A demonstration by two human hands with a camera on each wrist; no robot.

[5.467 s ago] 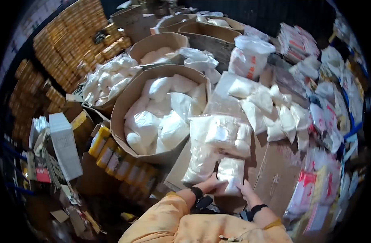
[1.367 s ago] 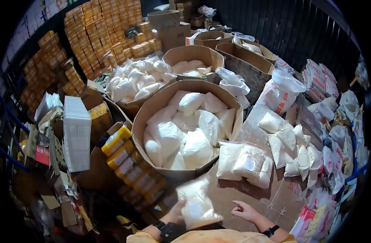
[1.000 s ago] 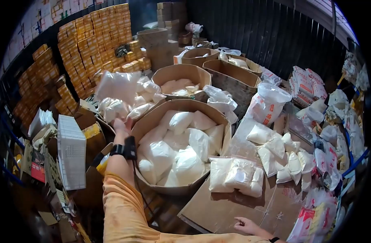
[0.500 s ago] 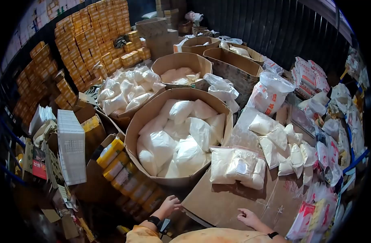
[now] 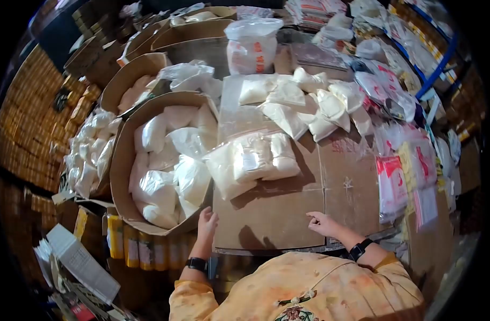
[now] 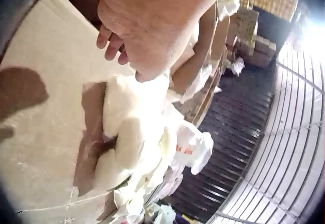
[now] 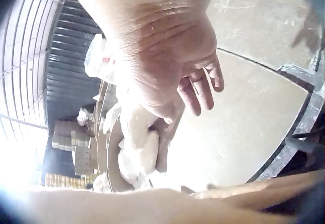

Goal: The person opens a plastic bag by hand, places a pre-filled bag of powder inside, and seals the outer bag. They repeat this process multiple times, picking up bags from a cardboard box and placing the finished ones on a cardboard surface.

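My left hand (image 5: 206, 224) hovers at the left edge of the cardboard (image 5: 277, 214), beside the large round carton (image 5: 116, 184); it holds nothing. Over the cardboard's front part is my right hand (image 5: 324, 223), also holding nothing, its fingers loosely bent in the right wrist view. Just beyond both hands lies a clear plastic bag (image 5: 250, 160) packed with smaller bags of pale powder. Further back, several small powder bags (image 5: 330, 107) lie in a loose heap. The large carton holds plump bags of white powder (image 5: 157, 190).
Another pile of small white bags (image 5: 90, 155) stands left of the carton. Yellow packs (image 5: 132, 249) line up below it, near a white stack of sheets (image 5: 82, 262). Red-and-white plastic packaging (image 5: 392, 187) lies at right. A large white sack (image 5: 251, 48) stands behind.
My hands gripped a powder bag; the left then swung it to the left-hand pile and came back with nothing. The head view has since turned right, towards the cardboard.
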